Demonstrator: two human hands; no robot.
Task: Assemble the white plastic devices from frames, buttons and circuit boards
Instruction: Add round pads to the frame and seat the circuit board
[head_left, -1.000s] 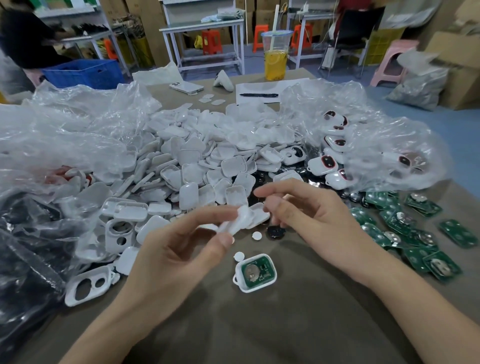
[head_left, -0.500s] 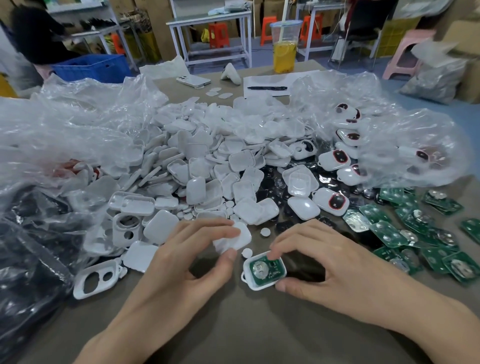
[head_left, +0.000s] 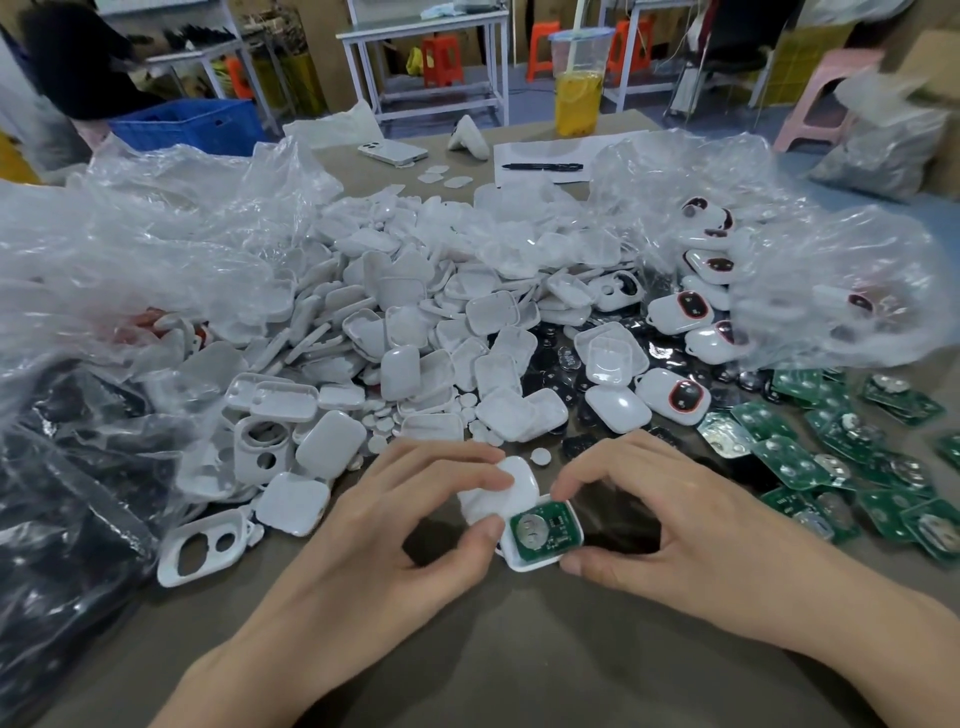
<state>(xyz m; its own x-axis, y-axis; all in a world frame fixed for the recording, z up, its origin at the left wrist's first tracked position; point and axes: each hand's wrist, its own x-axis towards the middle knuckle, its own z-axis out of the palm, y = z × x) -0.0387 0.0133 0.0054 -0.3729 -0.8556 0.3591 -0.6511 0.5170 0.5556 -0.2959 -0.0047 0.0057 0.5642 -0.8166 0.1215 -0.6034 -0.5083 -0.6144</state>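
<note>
A white frame with a green circuit board (head_left: 540, 535) seated in it lies on the table near me. My right hand (head_left: 670, 525) pinches that frame between thumb and fingertips. My left hand (head_left: 395, 530) pinches a white back cover (head_left: 506, 491), whose edge touches the frame's left side. A big heap of white covers (head_left: 415, 338) fills the table's middle. Loose green circuit boards (head_left: 841, 467) lie at the right. Finished white devices with red-ringed buttons (head_left: 680, 397) sit behind my right hand. An empty white frame (head_left: 202, 545) lies at the left.
Clear plastic bags (head_left: 130, 270) bulge at the left and right, with a dark bag (head_left: 47, 493) at the near left. Far back stand a cup of yellow drink (head_left: 576, 98), a phone (head_left: 392, 152) and a pen on paper (head_left: 540, 167). Black round buttons (head_left: 571, 364) lie under the heap.
My right hand came down from the heap and took hold of the frame with the board. My left hand brought the white cover down against the frame's left edge.
</note>
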